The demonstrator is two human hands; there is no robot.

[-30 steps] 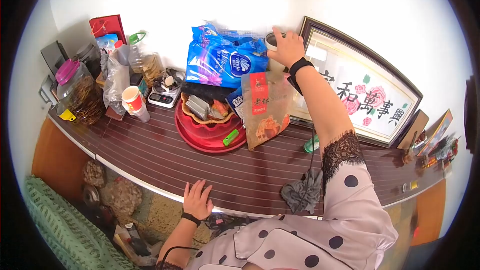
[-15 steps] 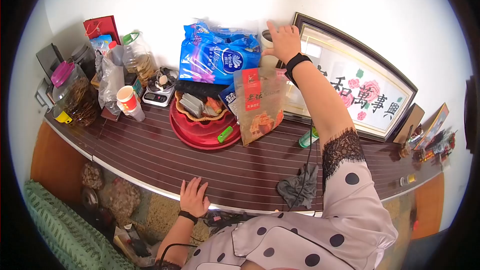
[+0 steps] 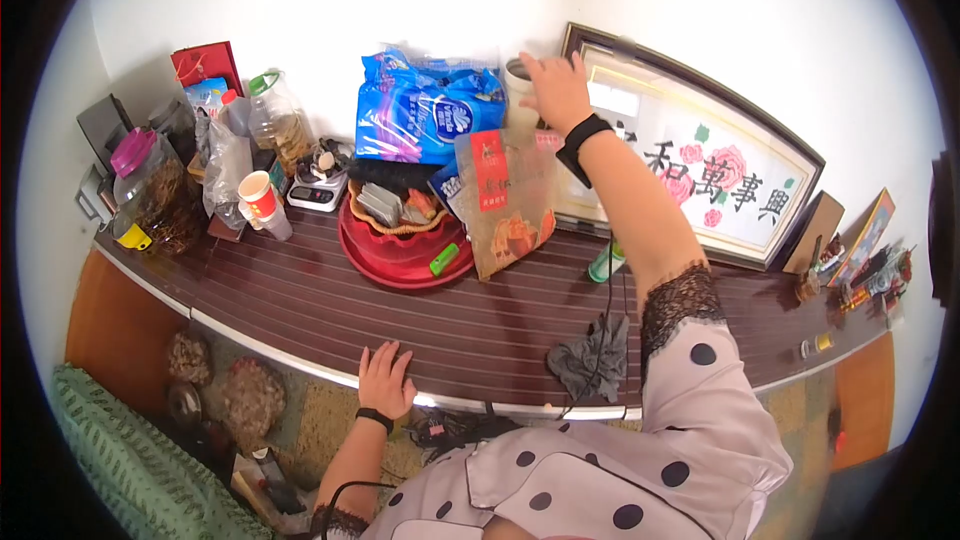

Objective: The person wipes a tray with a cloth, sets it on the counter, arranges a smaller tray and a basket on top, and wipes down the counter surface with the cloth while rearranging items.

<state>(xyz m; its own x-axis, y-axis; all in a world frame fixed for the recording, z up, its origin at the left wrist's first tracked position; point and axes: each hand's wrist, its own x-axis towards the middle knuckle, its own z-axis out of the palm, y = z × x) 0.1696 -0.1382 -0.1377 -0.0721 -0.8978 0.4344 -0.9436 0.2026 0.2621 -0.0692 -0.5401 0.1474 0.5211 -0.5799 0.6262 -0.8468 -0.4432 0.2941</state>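
Note:
My right hand (image 3: 556, 90) reaches to the wall. Its thumb and index finger are at the rim and side of a white canister (image 3: 519, 110) with a dark open top, and seem to grip it. A brown snack pouch with a red label (image 3: 508, 200) stands in front, hiding the canister's lower part. To the left is a blue Vinda tissue pack (image 3: 420, 115). The framed calligraphy picture (image 3: 700, 165) leans on the wall just right of the hand. My left hand (image 3: 386, 380) lies flat on the table's front edge, fingers spread, holding nothing.
A red tray (image 3: 372, 270) bears a wicker basket (image 3: 432, 224) and a green-handled item (image 3: 444, 259). Jars, a paper cup (image 3: 258, 194) and a small scale (image 3: 316, 197) crowd the left. A grey cloth (image 3: 590, 365) and a green bottle (image 3: 606, 262) lie right, near a hanging cable.
The view has shifted slightly, so the scene sits a little further left. My right hand has lowered its fingers onto the canister's rim. My left hand stays on the table edge.

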